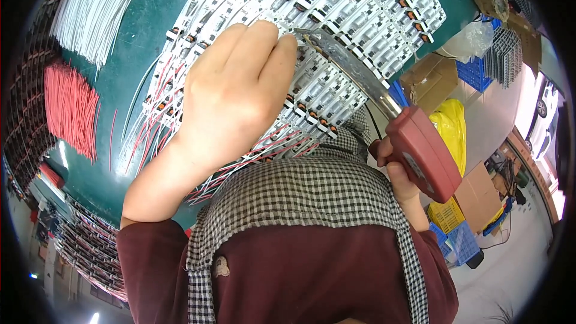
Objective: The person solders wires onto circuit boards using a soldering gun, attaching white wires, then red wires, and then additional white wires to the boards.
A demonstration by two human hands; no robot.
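My right hand [401, 174] grips a soldering gun [423, 153] with a boxy red housing, a metal barrel and a long dark front end. That front end points up and left, its tip close to the fingers of my left hand [237, 78]. My left hand is closed over the panel, knuckles up; its fingertips and anything in them are hidden. Beneath both lies a broad panel of white connector pieces [354, 9] in rows, with orange and black parts. Red and white wires [273, 141] run from the near rows toward my checked apron.
On the green table [135, 42] to the left lie a bundle of white wires [99, 6] and a bundle of red wires [71, 111]. At right are a cardboard box [429, 78], blue crates [474, 74], a yellow bag [450, 129] and a clear plastic bag [474, 41].
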